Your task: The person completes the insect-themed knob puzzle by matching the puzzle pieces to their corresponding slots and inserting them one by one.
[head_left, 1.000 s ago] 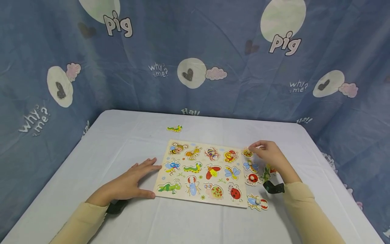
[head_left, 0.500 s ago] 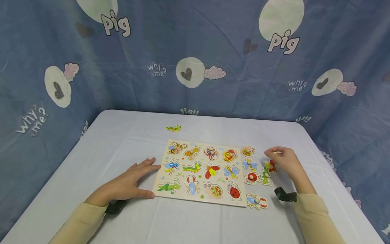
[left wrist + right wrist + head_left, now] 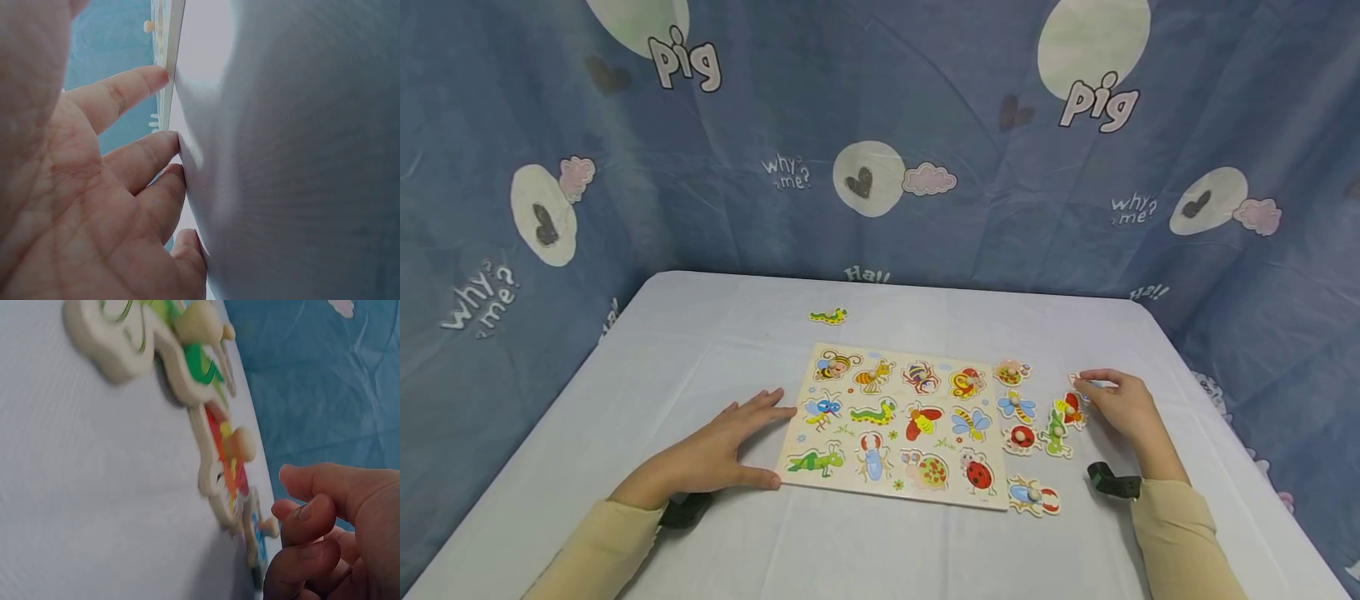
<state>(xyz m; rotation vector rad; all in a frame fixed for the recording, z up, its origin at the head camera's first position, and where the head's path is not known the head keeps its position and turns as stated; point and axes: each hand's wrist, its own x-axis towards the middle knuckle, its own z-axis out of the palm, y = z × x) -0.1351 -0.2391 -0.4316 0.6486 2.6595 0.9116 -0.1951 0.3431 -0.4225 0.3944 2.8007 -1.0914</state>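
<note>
My left hand point(image 3: 718, 446) lies with spread fingers at the left edge of a wooden knob puzzle board point(image 3: 895, 487); in the left wrist view one fingertip point(image 3: 159, 76) touches the board's edge. At the far right my right hand point(image 3: 1123, 404) reaches over a blue puzzle piece point(image 3: 255, 528), partly hidden by it in the head view. The right fingers are bent close beside that piece's knob point(image 3: 270, 527), thumb apart from them. Next to it lie a red-and-yellow piece point(image 3: 1073, 408) and a green grasshopper piece point(image 3: 1056, 433).
Between the board and the right hand lie a snail piece point(image 3: 1012, 372), a dragonfly piece point(image 3: 1017, 407), a ladybird piece point(image 3: 1022, 440) and a beetle piece point(image 3: 1033, 497). Behind the board is a caterpillar piece point(image 3: 828, 317). A blue printed curtain point(image 3: 880, 242) hangs behind the white table point(image 3: 722, 325).
My right hand has let go of the snail piece beside the board's top right corner and moved right to the blue piece. The left hand has stayed in place.
</note>
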